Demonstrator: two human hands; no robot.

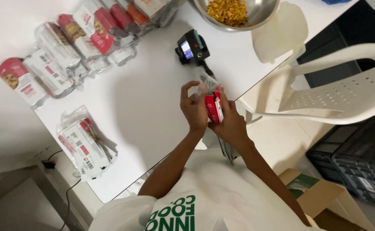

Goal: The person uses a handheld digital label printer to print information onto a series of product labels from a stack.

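At the near edge of the white rectangular table (153, 107), over its corner beside the small black action camera on a short stand (191, 48): one red-and-white foil snack packet (213, 107), held between both hands. Long axis runs from the person's chest toward the camera stand; the clear crimped top end points away from the person at the stand, the red printed end points back toward the wrists. Packet sits just short of the stand, not touching it.

Left hand (194, 109): fingers curled, thumb and forefinger pinched at the clear top of the packet, the others loosely bent beside it. Right hand (230, 124): wrapped round the red lower body of the packet from the other side, fingers closed on it, thumb along its edge.

Beyond the camera stand: round steel bowl of yellow kernels (235, 12), partly cut off by the frame edge. Left of the stand, well apart: a row of red-and-silver snack packets (80, 38) lying flat on the table, and a separate clear-wrapped bundle of the same packets (84, 145) nearer the table's front edge. Right of the stand, off the table: white perforated plastic chair (328, 85); beyond it, dark plastic crates (358, 162); below, open brown cardboard box (324, 201) on the floor.
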